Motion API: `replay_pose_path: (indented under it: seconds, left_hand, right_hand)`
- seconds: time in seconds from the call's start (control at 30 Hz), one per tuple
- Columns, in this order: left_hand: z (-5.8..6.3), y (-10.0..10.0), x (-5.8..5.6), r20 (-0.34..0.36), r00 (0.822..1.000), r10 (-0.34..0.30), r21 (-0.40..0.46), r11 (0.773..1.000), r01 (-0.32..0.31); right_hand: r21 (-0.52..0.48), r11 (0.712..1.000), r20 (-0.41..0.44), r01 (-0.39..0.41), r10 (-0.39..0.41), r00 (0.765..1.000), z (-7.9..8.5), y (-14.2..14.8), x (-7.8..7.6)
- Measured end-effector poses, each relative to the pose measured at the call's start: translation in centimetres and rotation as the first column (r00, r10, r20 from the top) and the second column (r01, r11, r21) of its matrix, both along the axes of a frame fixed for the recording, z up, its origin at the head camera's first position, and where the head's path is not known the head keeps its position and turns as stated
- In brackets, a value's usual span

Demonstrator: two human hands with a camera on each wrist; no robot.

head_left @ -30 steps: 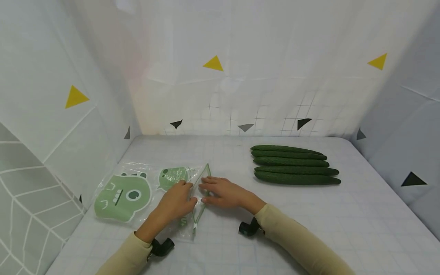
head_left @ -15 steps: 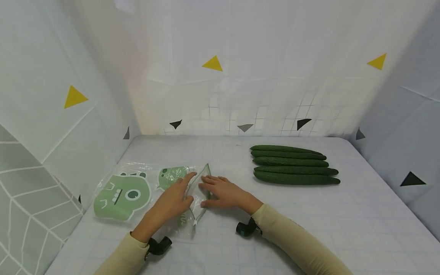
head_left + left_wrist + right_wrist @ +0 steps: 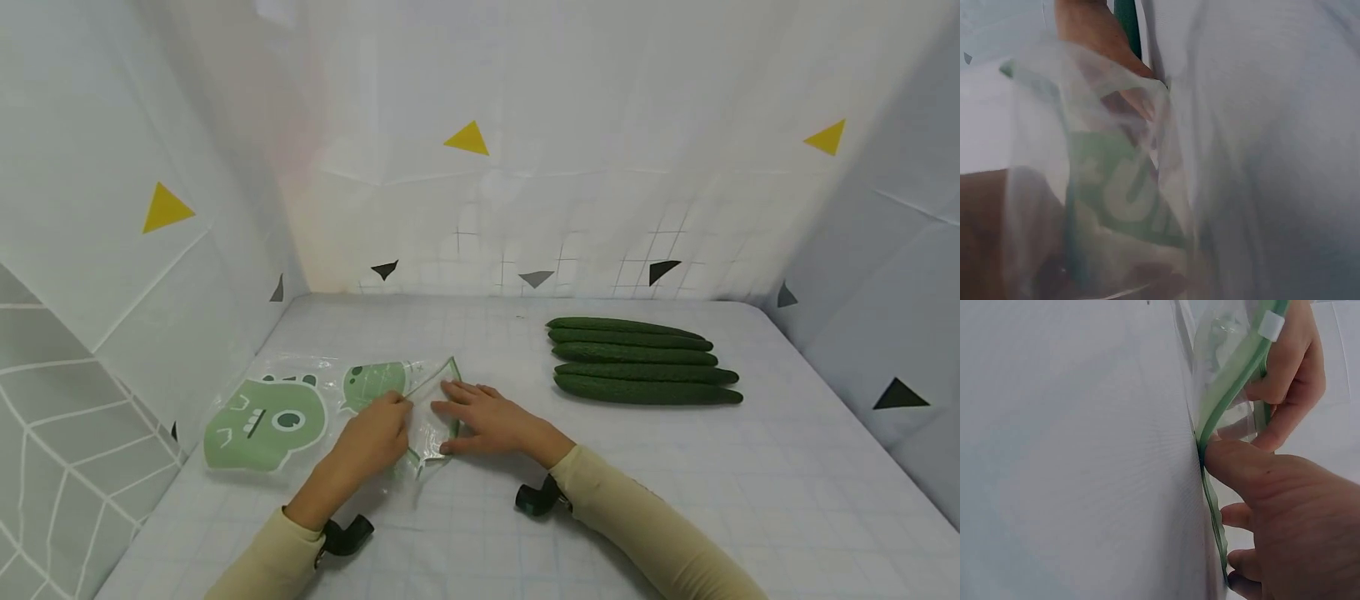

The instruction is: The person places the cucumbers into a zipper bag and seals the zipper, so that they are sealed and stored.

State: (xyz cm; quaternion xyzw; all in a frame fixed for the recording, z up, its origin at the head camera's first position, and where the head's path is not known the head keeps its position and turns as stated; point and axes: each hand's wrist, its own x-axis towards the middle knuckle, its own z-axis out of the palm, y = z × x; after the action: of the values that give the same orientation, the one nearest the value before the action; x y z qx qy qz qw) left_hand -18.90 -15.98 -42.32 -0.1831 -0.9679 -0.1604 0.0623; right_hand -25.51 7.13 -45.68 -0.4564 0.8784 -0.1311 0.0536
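Note:
A clear zip bag [image 3: 266, 423] printed with green cartoon creatures lies flat at the left of the table, its green-edged mouth facing right. My left hand [image 3: 372, 435] grips the upper edge of that mouth with curled fingers, lifting it off the lower layer. Spread and fairly straight, the fingers of my right hand [image 3: 491, 421] press the lower edge onto the table. A white slider [image 3: 1271, 326] shows on the green zip strip in the right wrist view. Through the film in the left wrist view, a green printed patch [image 3: 1129, 194] blurs the hand behind it.
Several long dark-green cucumbers [image 3: 637, 371] lie side by side at the back right of the table. A white grid-patterned cloth [image 3: 630, 483] covers the tabletop. Pale sheets with yellow and dark triangles hang behind and at both sides.
My left hand first spread its fingers over the bag's mouth, then curled them round the upper edge. That edge has been drawn slightly left, widening the opening. The right hand has barely moved.

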Motion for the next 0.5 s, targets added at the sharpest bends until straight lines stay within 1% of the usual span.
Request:
replay_pose_path:
  seconds: [0.07, 0.13, 0.3, 0.5]
  left_hand:
    - [-0.02, -0.02, -0.02, -0.024, 1.0, 0.015, -0.016, 1.0, -0.016]
    - [-0.17, -0.08, -0.08, -0.044, 0.999, 0.031, -0.011, 0.999, -0.031]
    - [-0.52, -0.27, -0.3, -0.048, 0.997, 0.063, 0.049, 0.997, -0.061]
    - [-0.53, -0.37, -0.64, -0.052, 0.996, 0.069, 0.108, 0.992, -0.063]
  right_hand:
    - [-0.002, 1.0, 0.004, 0.005, -0.005, 1.0, 0.01, 0.0, 0.03]
    - [-0.002, 1.0, 0.009, 0.007, -0.007, 1.0, -0.01, 0.0, 0.05]
    - [0.003, 1.0, 0.01, 0.012, -0.012, 1.0, -0.11, 0.05, 0.07]
    - [0.01, 1.0, 0.0, 0.017, -0.017, 1.0, -0.09, 0.06, 0.01]
